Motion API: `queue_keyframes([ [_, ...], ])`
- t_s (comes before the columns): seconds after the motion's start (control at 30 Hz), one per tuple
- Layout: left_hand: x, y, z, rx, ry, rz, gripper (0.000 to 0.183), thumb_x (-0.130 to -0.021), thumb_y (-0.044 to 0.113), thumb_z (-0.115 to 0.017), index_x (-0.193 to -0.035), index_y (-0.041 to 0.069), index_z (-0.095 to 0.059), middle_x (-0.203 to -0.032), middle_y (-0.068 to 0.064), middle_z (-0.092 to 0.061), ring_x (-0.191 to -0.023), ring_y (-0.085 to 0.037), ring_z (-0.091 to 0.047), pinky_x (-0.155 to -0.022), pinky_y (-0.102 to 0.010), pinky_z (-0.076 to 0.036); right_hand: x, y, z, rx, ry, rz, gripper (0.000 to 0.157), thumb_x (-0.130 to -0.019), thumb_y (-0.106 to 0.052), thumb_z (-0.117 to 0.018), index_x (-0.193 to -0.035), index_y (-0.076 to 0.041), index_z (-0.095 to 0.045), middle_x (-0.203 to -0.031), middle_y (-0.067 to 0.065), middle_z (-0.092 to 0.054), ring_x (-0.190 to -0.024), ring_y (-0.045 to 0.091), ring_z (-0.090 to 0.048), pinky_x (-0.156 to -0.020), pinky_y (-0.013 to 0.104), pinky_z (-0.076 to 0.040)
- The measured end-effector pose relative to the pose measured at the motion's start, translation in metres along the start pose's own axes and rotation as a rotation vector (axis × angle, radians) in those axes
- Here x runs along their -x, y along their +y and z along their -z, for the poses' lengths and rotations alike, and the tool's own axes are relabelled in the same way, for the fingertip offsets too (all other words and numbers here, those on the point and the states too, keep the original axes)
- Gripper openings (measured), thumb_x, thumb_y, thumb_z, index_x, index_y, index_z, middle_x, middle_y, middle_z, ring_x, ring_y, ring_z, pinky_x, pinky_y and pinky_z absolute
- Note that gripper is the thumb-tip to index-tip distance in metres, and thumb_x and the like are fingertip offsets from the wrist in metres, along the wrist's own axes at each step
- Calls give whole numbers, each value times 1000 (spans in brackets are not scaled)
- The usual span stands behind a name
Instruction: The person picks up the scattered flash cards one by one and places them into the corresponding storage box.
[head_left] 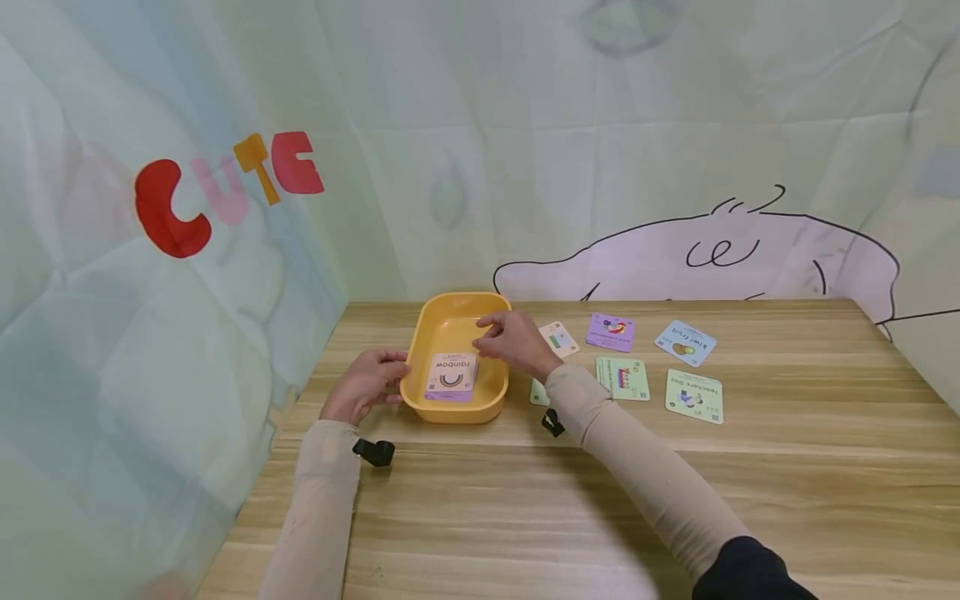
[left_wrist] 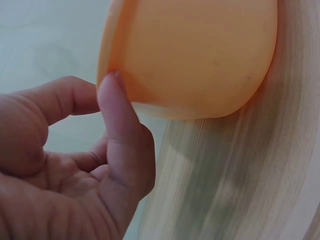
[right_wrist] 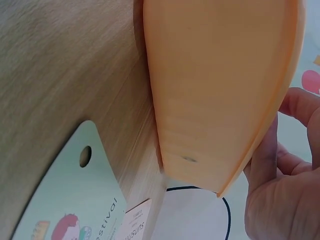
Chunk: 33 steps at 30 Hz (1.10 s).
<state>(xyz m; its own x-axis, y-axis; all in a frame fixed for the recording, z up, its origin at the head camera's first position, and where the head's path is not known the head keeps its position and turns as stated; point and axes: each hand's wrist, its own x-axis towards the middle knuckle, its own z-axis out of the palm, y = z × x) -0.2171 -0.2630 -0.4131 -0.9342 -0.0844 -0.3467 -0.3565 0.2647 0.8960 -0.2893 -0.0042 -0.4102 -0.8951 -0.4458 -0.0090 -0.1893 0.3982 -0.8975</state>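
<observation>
A yellow plastic tray [head_left: 417, 348] stands on the table's left part. Inside it, at the near end, a pale "rainbow" card [head_left: 452, 372] lies on top of a purple card [head_left: 450, 396]. My left hand [head_left: 369, 385] pinches the tray's left rim, with a finger inside the wall in the left wrist view. Above the tray's right side is my right hand [head_left: 517, 340], fingers bent and tips apart, no card visible between them. In the right wrist view, the tray's wall [right_wrist: 220, 90] hides those fingertips.
Right of the tray lie a cream card [head_left: 560, 339], a purple card [head_left: 610, 332], a blue "kiwi fruit" card [head_left: 686, 343], a green boat card [head_left: 624, 380], a "Teachers' Day" card [head_left: 694, 396] and a green card [head_left: 538, 393] partly under the right forearm. A printed cloth [head_left: 420, 208] hangs behind.
</observation>
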Motion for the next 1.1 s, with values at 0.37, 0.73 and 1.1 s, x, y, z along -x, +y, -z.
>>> queue_keyframes([
  [0.37,-2,-1,0,-15,8,7,36,-104,14,-57,-136,-1,-52,-117,-14,-58,-88,-19,-62,-68,-29,-61,1,1,2,-11,-20,8,43,-94,-17,-73,-133,-1,-63,-98,9,-72,-96,34,-73,-82,34,-60],
  [0.73,-3,-2,-1,-12,13,15,35,-104,15,-57,-136,0,-53,-119,-15,-59,-89,-19,-63,-68,-30,-61,7,3,8,-73,-38,42,38,-96,-14,-71,-131,-3,-65,-103,10,-67,-99,36,-72,-77,30,-61],
  [1.1,-1,0,1,-18,15,22,37,-104,16,-56,-138,0,-52,-120,-15,-58,-90,-19,-63,-70,-29,-61,16,11,23,-93,-45,71,36,-96,-13,-71,-129,-1,-65,-104,10,-67,-89,21,-70,-78,42,-62],
])
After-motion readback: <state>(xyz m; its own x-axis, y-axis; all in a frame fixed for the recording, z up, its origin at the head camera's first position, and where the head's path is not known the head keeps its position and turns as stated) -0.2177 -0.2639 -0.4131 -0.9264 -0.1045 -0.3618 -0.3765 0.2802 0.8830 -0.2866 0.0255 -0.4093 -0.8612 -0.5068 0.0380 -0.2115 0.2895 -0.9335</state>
